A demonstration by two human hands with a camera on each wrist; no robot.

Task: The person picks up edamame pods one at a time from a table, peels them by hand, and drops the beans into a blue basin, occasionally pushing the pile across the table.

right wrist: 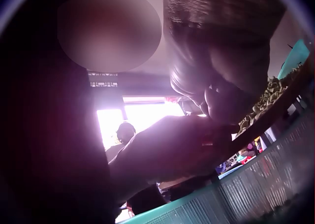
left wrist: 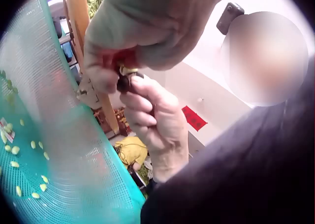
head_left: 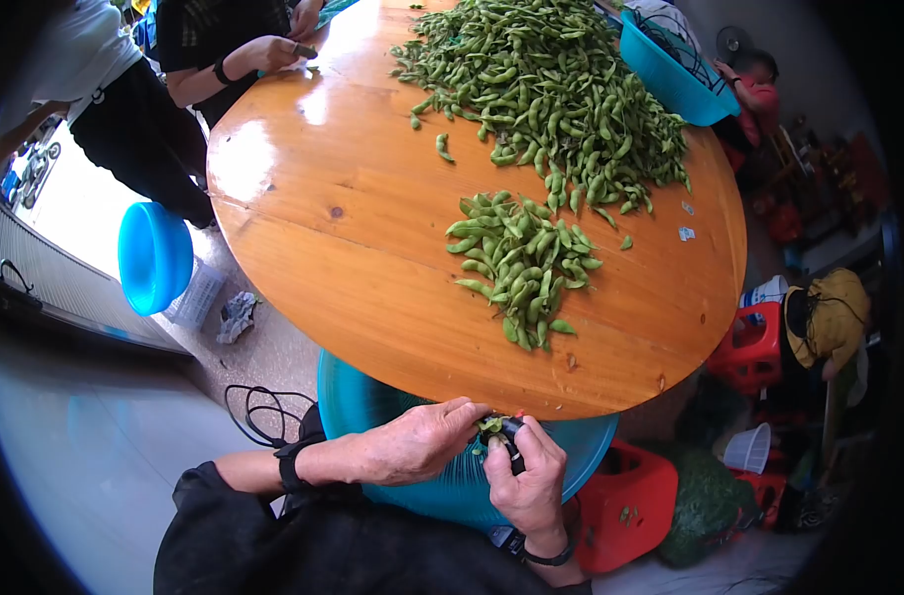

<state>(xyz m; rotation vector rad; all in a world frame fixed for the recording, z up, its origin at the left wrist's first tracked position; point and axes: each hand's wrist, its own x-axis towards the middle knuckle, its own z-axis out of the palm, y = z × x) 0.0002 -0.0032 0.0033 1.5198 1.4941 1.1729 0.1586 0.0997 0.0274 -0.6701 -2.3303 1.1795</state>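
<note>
At the table's near edge, my left hand (head_left: 417, 443) and right hand (head_left: 529, 478) meet over a turquoise basin (head_left: 335, 402). Between their fingertips they pinch a green soybean pod (head_left: 491, 424), partly hidden by the fingers. Something black (head_left: 514, 436) with light bands sits at the right hand's fingertips, beside the pod. In the left wrist view, shelled beans (left wrist: 43, 187) lie scattered in the mesh-sided basin. A small heap of soybean pods (head_left: 521, 263) lies on the table just beyond my hands. The right wrist view is dark and hides the fingertips.
A large pile of pods (head_left: 561, 99) covers the far part of the wooden table (head_left: 323, 268). Beside it stands a blue basin (head_left: 675, 74). Another person's hand (head_left: 273, 55) is at the far left edge. A red stool (head_left: 625, 506) stands close on my right.
</note>
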